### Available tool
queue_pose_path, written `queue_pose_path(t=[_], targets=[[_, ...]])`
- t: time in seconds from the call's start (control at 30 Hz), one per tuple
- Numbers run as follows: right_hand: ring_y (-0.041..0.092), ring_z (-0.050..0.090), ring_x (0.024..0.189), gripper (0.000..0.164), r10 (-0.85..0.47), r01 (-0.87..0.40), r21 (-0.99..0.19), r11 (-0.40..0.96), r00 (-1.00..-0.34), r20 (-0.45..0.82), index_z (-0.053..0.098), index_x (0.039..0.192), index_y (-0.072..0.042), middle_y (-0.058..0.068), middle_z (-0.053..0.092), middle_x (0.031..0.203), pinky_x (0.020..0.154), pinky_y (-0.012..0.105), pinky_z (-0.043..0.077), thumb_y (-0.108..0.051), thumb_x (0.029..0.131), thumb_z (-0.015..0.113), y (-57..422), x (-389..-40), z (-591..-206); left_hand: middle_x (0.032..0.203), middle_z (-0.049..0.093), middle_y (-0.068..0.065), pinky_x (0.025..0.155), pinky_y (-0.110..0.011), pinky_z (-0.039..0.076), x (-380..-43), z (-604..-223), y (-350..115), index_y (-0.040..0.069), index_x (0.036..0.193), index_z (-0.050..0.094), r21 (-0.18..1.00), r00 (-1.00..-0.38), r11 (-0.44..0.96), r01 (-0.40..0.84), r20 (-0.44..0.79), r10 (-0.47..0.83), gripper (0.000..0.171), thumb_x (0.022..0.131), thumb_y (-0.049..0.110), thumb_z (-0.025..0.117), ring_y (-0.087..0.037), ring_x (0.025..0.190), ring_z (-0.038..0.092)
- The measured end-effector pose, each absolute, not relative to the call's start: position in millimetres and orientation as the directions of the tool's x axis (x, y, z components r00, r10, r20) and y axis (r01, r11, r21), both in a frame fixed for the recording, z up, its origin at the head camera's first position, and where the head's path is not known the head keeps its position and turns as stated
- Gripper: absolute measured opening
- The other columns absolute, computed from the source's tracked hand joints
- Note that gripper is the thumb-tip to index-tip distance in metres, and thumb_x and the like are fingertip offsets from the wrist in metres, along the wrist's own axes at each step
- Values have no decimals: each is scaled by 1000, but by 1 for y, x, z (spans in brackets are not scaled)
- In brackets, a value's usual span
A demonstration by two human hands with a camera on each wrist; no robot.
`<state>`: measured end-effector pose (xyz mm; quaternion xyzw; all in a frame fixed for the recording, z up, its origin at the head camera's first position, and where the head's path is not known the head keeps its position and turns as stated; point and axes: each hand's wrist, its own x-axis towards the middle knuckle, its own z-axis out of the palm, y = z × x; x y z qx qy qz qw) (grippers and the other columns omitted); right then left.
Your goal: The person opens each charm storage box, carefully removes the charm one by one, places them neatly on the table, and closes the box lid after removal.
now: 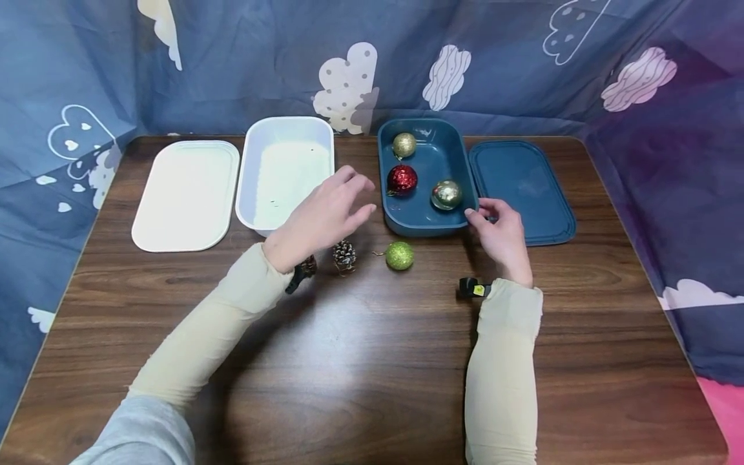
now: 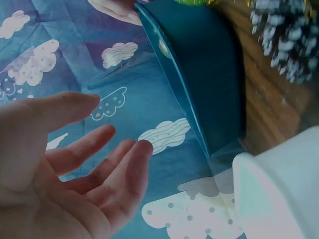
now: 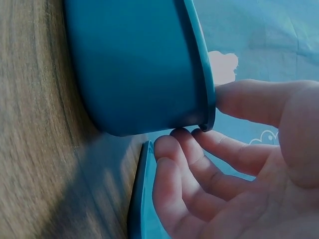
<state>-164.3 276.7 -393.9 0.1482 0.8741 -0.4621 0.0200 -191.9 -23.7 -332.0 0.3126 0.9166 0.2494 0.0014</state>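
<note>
My right hand holds the blue box at its near right corner. In the right wrist view the thumb lies at the rim and the curled fingers are against the outer wall. Inside the box are a gold glitter bauble, a red bauble and a shiny gold bauble. My left hand, with loosely bent fingers and nothing in them, hovers between the white box and the blue one. A green glitter bauble and a pine cone lie on the table below it.
A white lid lies left of the white box, a blue lid right of the blue box. Another brown cone is partly hidden by the left wrist. Behind the wooden table hangs a blue cloud-patterned cloth.
</note>
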Motion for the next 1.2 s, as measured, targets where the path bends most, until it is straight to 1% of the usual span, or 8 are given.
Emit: queue_pose_path(t=[0.17, 0.3, 0.4, 0.63, 0.77, 0.93, 1.07, 1.2], targets=[[18, 62, 82, 49, 251, 268, -804, 531, -956, -153, 52, 135, -6, 7, 56, 109, 61, 20, 47, -35, 96, 57, 277, -164, -396, 112, 56, -15, 93, -36, 48, -208, -324, -13, 0, 119, 61, 427, -768, 659, 620, 156, 621, 32, 94, 21, 59, -25, 98, 56], [21, 62, 82, 48, 253, 273, -809, 520, -954, -160, 51, 135, -6, 7, 56, 108, 61, 21, 48, -34, 96, 57, 278, -164, -396, 109, 55, -13, 88, -35, 48, -218, -320, 6, 3, 115, 61, 428, -743, 635, 643, 146, 653, 27, 95, 20, 58, -24, 94, 54], [23, 62, 84, 48, 254, 278, -810, 517, -953, -165, 52, 135, -7, 7, 55, 109, 62, 22, 49, -34, 96, 57, 278, -163, -395, 110, 55, -12, 89, -34, 49, -226, -323, 27, 3, 114, 61, 444, -743, 634, 633, 119, 659, 26, 95, 22, 58, -24, 97, 54], [24, 62, 85, 49, 259, 279, -813, 512, -952, -163, 53, 135, -8, 9, 56, 113, 65, 22, 49, -36, 95, 58, 281, -161, -393, 127, 56, -12, 100, -33, 46, -243, -335, 78, 5, 128, 55, 475, -783, 710, 520, -67, 618, 38, 97, 26, 55, -23, 117, 52], [22, 64, 84, 47, 249, 272, -829, 489, -954, -167, 54, 134, -8, 8, 57, 111, 70, 25, 52, -35, 95, 58, 284, -160, -392, 132, 53, -13, 104, -33, 44, -248, -345, 98, 4, 134, 50, 465, -768, 724, 510, -133, 627, 42, 98, 27, 53, -23, 122, 48], [19, 65, 84, 46, 231, 260, -842, 473, -959, -166, 54, 132, -6, 8, 58, 109, 74, 23, 53, -34, 96, 58, 286, -160, -392, 141, 44, -15, 111, -35, 39, -251, -353, 112, 6, 143, 38, 439, -753, 745, 502, -203, 626, 51, 99, 28, 51, -24, 128, 45], [20, 64, 84, 45, 233, 251, -843, 476, -960, -154, 55, 131, -6, 8, 58, 108, 73, 23, 53, -33, 96, 59, 287, -160, -393, 147, 36, -18, 113, -37, 38, -252, -359, 119, 7, 148, 30, 418, -744, 758, 501, -239, 624, 56, 99, 26, 50, -27, 131, 45], [25, 61, 86, 45, 227, 254, -838, 484, -961, -160, 54, 133, -7, 9, 58, 109, 68, 21, 50, -33, 96, 58, 286, -160, -393, 149, 32, -18, 113, -36, 38, -251, -363, 125, 9, 151, 25, 432, -736, 756, 491, -257, 626, 59, 99, 25, 50, -26, 131, 45]])
